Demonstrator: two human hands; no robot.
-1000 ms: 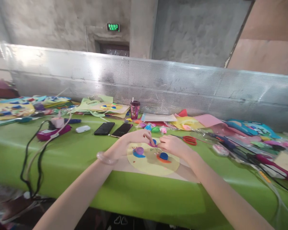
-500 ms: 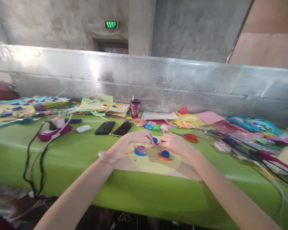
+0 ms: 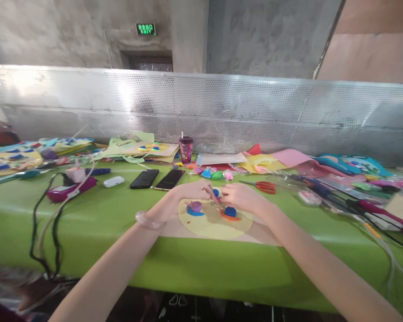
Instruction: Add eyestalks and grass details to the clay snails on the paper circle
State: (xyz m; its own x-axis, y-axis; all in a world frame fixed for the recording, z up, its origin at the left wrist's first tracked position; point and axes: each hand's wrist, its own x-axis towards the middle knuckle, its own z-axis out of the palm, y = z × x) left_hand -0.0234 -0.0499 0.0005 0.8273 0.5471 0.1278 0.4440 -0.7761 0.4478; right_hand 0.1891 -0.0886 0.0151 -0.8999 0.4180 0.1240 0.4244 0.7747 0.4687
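Note:
My left hand [image 3: 199, 191] and my right hand [image 3: 241, 197] meet over a yellow paper oval [image 3: 210, 229] on a pale sheet [image 3: 174, 230]. Their fingers are bent and drawn together close to the paper; whatever they pinch is too small to make out. On the oval sit two snail-like figures: a blue strip [image 3: 195, 213] with a purple cap [image 3: 196, 206], and an orange strip [image 3: 233, 218] with a blue cap [image 3: 230, 211]. Another blue cap [image 3: 216, 192] shows between my hands, its surroundings partly hidden by the fingers.
Two phones [image 3: 144, 179], a white case [image 3: 113, 181] and a lidded cup [image 3: 186, 150] stand beyond my left arm. Red-handled scissors [image 3: 265, 187] lie past my right hand. Small coloured packets [image 3: 216, 175] are behind. Cables [image 3: 55, 228] hang over the table's left front edge.
The whole view has shifted slightly. My hands stay together over the same spot on the oval, with only small finger movement; the caps remain where they were on the paper.

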